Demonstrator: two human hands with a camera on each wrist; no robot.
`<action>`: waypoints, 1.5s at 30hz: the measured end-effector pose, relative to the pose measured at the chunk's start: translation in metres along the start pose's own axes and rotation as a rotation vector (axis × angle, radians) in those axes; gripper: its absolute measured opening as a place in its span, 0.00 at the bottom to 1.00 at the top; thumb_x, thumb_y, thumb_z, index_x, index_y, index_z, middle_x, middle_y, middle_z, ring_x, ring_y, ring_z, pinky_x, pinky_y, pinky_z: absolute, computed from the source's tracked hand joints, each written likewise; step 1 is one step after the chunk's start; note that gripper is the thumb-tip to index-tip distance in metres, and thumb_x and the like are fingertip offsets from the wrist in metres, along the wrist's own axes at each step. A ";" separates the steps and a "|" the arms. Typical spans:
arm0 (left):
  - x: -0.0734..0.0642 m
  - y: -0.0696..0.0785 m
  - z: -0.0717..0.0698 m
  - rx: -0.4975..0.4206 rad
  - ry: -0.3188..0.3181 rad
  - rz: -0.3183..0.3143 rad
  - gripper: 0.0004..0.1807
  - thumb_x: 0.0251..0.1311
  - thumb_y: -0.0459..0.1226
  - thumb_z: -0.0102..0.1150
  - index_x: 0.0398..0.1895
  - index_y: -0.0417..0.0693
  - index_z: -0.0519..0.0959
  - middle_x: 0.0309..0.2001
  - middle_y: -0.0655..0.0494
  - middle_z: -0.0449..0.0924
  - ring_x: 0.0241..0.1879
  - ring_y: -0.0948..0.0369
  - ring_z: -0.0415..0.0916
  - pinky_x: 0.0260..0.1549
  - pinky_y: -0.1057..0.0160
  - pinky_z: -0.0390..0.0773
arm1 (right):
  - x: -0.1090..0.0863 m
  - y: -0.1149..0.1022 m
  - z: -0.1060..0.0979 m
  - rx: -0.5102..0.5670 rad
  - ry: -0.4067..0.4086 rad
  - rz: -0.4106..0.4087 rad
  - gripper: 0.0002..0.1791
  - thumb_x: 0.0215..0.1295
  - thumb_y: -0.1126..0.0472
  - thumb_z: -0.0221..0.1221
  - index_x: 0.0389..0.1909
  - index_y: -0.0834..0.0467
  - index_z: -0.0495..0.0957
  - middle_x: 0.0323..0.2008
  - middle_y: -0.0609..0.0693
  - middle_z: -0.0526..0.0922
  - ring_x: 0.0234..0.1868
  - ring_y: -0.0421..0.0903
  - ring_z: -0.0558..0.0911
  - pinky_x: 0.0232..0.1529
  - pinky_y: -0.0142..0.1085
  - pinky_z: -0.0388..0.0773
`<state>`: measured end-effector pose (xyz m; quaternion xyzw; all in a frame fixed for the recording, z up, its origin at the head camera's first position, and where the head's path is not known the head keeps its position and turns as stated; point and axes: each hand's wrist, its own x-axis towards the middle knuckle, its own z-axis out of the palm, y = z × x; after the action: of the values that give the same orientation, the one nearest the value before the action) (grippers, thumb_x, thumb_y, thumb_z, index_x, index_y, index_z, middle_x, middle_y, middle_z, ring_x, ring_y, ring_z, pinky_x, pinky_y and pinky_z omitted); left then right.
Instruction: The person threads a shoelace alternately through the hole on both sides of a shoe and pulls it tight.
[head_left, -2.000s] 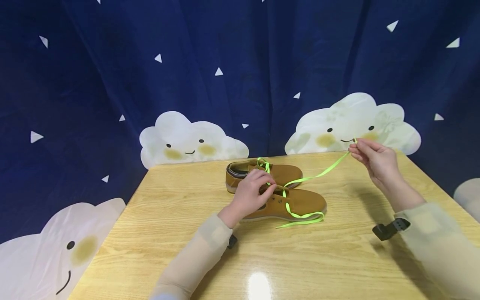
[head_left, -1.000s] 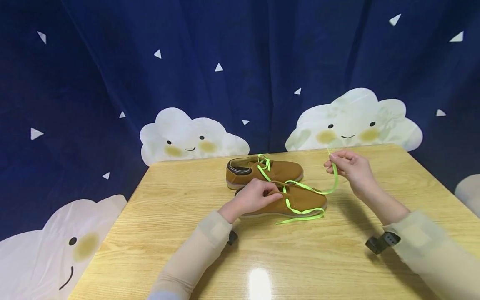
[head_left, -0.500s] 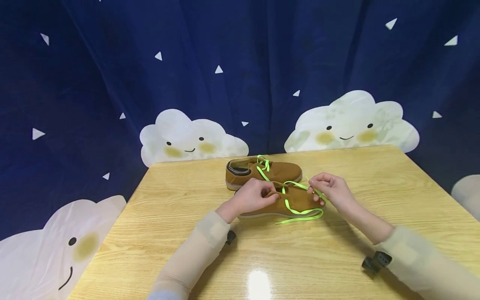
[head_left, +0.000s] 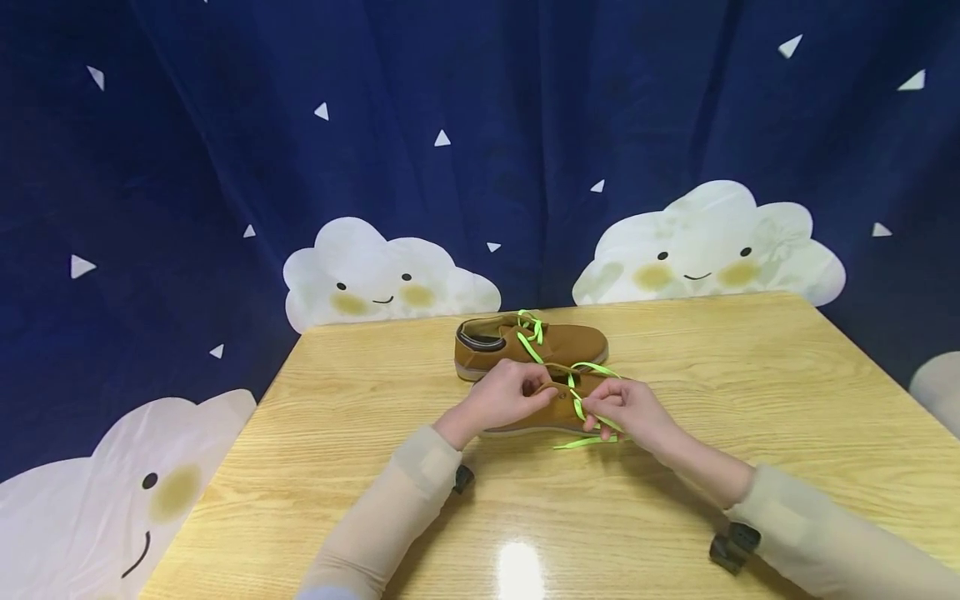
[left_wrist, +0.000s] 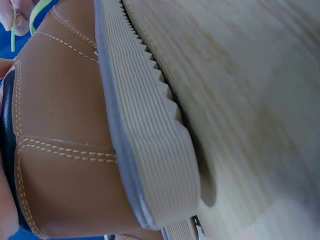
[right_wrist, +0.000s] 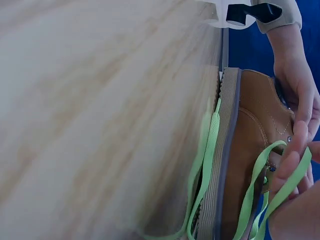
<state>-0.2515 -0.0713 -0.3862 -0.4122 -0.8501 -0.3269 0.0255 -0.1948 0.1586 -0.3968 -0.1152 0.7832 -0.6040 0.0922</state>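
Two brown leather shoes lie side by side with toes to the right. My left hand [head_left: 504,396] pinches the eyelet flap of the near shoe [head_left: 553,412]. Close to the eyelets, my right hand [head_left: 630,414] pinches a neon green shoelace [right_wrist: 295,177] near its tip. Part of that lace is threaded at the front of the near shoe, and its other end trails onto the table beside the sole. In the left wrist view, the shoe's heel and side [left_wrist: 65,110] fill the left half; the left fingers are mostly out of sight there.
Just behind stands the far shoe [head_left: 576,342], with its own green lace [head_left: 528,344] through the eyelets. Both rest on a light wooden table [head_left: 360,408]. A dark blue curtain [head_left: 420,75] with cloud faces hangs behind the table edge.
My right hand has come from the far right down and left to the near shoe, bringing the shoelace end along. The left hand has shifted slightly and holds the flap.
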 end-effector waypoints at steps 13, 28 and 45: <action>0.002 0.001 -0.002 -0.006 0.014 0.015 0.09 0.63 0.37 0.60 0.24 0.51 0.75 0.18 0.65 0.71 0.18 0.70 0.65 0.20 0.71 0.66 | 0.009 -0.005 0.008 -0.058 0.009 0.051 0.09 0.66 0.62 0.61 0.33 0.65 0.77 0.23 0.53 0.85 0.17 0.44 0.79 0.17 0.31 0.70; -0.001 0.001 0.002 -0.003 -0.001 0.003 0.09 0.63 0.36 0.58 0.24 0.51 0.75 0.19 0.65 0.73 0.19 0.70 0.67 0.23 0.71 0.70 | 0.020 -0.005 0.018 -0.176 0.062 -0.033 0.08 0.64 0.65 0.63 0.27 0.63 0.77 0.20 0.51 0.83 0.16 0.47 0.79 0.21 0.36 0.78; -0.001 0.001 -0.001 -0.042 -0.012 -0.001 0.08 0.63 0.36 0.58 0.25 0.52 0.78 0.20 0.66 0.74 0.20 0.70 0.69 0.24 0.71 0.71 | 0.023 -0.005 0.015 -0.231 0.090 -0.124 0.08 0.61 0.66 0.66 0.36 0.66 0.78 0.16 0.51 0.80 0.15 0.47 0.77 0.18 0.32 0.73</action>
<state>-0.2501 -0.0724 -0.3850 -0.4142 -0.8433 -0.3423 0.0114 -0.2118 0.1367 -0.3957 -0.1461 0.8422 -0.5189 0.0054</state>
